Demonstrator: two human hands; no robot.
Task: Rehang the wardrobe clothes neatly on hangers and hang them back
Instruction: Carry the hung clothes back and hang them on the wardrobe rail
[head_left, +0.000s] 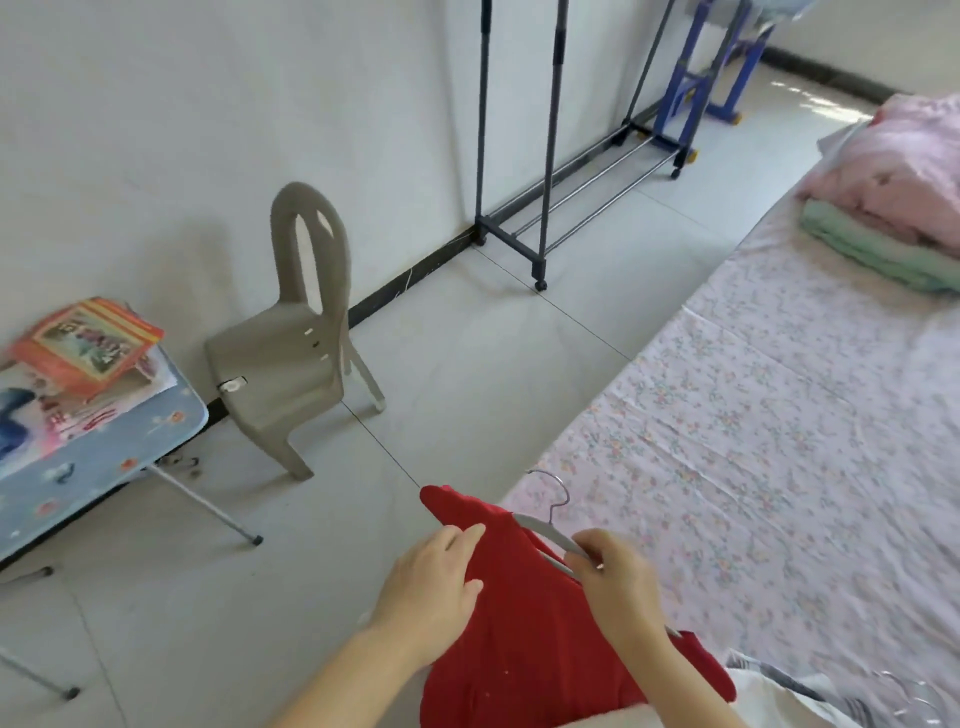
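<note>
Your left hand (435, 584) grips the red shirt (524, 654). Your right hand (621, 590) pinches the grey hanger (543, 534) tucked into its neck.

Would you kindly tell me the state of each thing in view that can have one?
red garment, partly on the hanger, not hung up.
hanger, partly inside the garment, hook free.
left hand, holds the garment's shoulder.
right hand, grips the hanger's arm.
clothes rack, upright; no clothes on the part in view.
chair, upright.
blankets, folded on the bed.
</note>
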